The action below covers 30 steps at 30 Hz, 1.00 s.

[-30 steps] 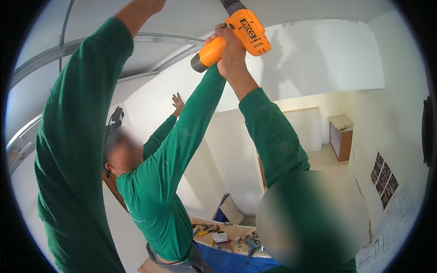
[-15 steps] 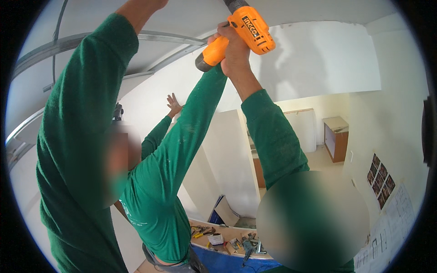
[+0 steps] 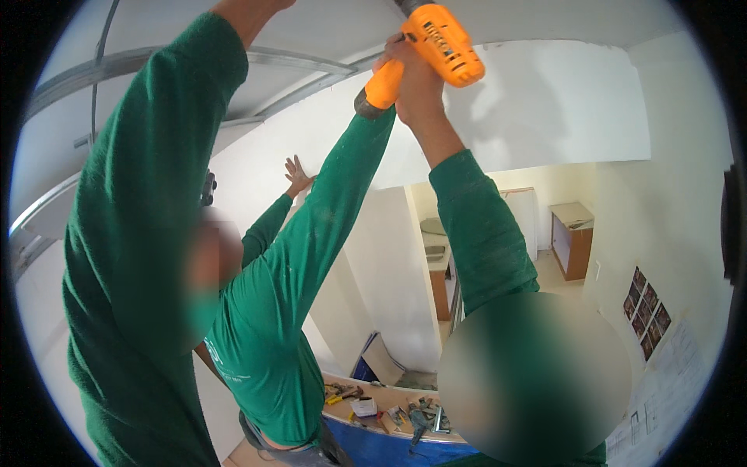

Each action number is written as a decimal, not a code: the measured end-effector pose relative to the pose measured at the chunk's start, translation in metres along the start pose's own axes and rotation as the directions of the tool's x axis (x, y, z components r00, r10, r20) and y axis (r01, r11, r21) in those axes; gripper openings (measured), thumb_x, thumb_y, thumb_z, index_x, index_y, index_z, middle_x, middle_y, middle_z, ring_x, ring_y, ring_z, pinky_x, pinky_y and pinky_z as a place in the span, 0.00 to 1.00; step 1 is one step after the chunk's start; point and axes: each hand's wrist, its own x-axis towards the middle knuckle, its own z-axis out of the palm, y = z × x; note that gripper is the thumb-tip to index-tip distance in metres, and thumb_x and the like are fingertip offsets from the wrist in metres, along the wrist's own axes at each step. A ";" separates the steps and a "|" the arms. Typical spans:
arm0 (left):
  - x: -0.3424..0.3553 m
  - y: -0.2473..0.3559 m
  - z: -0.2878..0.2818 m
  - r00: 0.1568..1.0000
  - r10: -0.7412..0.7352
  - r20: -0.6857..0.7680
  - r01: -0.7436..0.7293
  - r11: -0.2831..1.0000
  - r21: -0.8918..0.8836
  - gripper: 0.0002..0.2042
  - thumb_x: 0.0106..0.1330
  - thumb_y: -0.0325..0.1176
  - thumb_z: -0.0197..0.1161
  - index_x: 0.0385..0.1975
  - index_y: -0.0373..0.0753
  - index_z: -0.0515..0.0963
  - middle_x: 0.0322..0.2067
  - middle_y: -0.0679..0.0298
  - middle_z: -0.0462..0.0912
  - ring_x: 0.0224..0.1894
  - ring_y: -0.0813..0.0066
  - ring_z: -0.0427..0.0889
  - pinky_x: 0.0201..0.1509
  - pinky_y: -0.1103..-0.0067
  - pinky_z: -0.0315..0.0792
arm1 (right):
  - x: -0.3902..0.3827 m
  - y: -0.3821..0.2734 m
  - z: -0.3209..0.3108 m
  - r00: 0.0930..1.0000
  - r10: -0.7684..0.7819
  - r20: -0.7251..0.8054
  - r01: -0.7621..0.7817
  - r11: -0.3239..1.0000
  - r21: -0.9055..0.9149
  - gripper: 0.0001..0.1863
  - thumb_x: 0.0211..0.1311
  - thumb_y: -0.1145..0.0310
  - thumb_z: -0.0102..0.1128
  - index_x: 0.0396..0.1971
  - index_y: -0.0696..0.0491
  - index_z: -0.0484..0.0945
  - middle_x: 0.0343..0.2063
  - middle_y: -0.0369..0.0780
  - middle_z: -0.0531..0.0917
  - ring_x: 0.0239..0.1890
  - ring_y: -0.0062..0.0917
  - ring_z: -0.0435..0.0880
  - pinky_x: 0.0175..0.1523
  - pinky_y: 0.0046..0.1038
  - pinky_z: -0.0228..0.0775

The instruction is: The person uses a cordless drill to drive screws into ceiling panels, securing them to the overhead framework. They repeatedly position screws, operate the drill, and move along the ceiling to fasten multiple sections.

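My right hand is wrapped round the handle of an orange and black cordless drill, held up high near the ceiling. The drill's front end runs out past the top edge, so its tip is hidden. My left arm reaches up at the left, and only the base of my left hand shows at the top edge, its fingers out of view. Between my arms a co-worker in a green shirt stretches one arm up behind the drill. The co-worker's other hand lies spread against the white wall panel.
Metal ceiling framing crosses the upper left. Below, a curved counter with a blue front carries several tools, among them a power tool. A brown cabinet stands far right; pictures hang on the right wall.
The drill and my right hand have shifted slightly right and up, the forearm with them. My left arm has also moved a little right. The co-worker's spread hand stays on the wall.
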 end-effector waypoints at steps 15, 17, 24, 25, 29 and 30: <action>0.058 -0.070 -0.022 0.939 0.320 0.125 -0.333 0.938 0.097 0.23 0.63 0.59 0.75 0.25 0.46 0.78 0.15 0.76 0.64 0.17 0.86 0.60 0.22 0.84 0.59 | -0.008 0.010 0.015 0.990 0.103 -0.093 -0.104 0.994 -0.013 0.09 0.59 0.71 0.63 0.40 0.52 0.77 0.33 0.36 0.79 0.35 0.25 0.83 0.42 0.32 0.78; 0.055 -0.072 -0.020 0.960 0.278 0.032 -0.279 0.960 0.027 0.23 0.63 0.58 0.76 0.18 0.52 0.74 0.13 0.81 0.54 0.16 0.88 0.49 0.19 0.82 0.48 | -0.008 0.013 0.020 0.993 0.068 -0.093 -0.064 0.997 0.050 0.09 0.59 0.71 0.63 0.39 0.52 0.76 0.34 0.36 0.80 0.34 0.25 0.82 0.43 0.33 0.77; 0.028 -0.040 -0.011 0.983 0.175 0.063 -0.172 0.984 -0.042 0.24 0.62 0.56 0.78 0.17 0.54 0.69 0.15 0.80 0.59 0.17 0.89 0.54 0.20 0.83 0.54 | -0.003 0.016 0.013 0.996 0.034 -0.078 -0.031 0.998 0.045 0.10 0.58 0.69 0.64 0.40 0.52 0.78 0.30 0.34 0.81 0.31 0.21 0.82 0.39 0.29 0.77; 0.030 -0.041 -0.012 0.983 0.169 0.069 -0.166 0.985 -0.044 0.24 0.62 0.56 0.78 0.18 0.54 0.70 0.15 0.80 0.59 0.17 0.89 0.55 0.20 0.83 0.54 | -0.003 0.019 0.013 0.995 0.042 -0.095 -0.040 0.999 0.019 0.09 0.59 0.69 0.64 0.40 0.52 0.78 0.29 0.34 0.81 0.31 0.21 0.82 0.39 0.29 0.77; 0.031 -0.048 -0.010 0.993 0.102 0.056 -0.100 0.995 -0.029 0.22 0.63 0.55 0.78 0.20 0.54 0.72 0.16 0.80 0.59 0.18 0.89 0.56 0.20 0.82 0.56 | -0.007 0.020 0.009 0.993 0.042 -0.106 -0.046 0.998 -0.035 0.08 0.61 0.69 0.64 0.39 0.51 0.78 0.29 0.34 0.81 0.31 0.21 0.82 0.40 0.29 0.77; 0.027 -0.044 -0.009 0.993 0.111 0.048 -0.107 0.992 -0.072 0.22 0.62 0.54 0.79 0.20 0.52 0.73 0.15 0.80 0.58 0.17 0.88 0.55 0.19 0.82 0.54 | -0.007 0.025 0.009 0.995 0.027 -0.101 -0.032 0.998 -0.046 0.08 0.61 0.68 0.64 0.39 0.51 0.78 0.29 0.34 0.81 0.31 0.21 0.82 0.40 0.29 0.77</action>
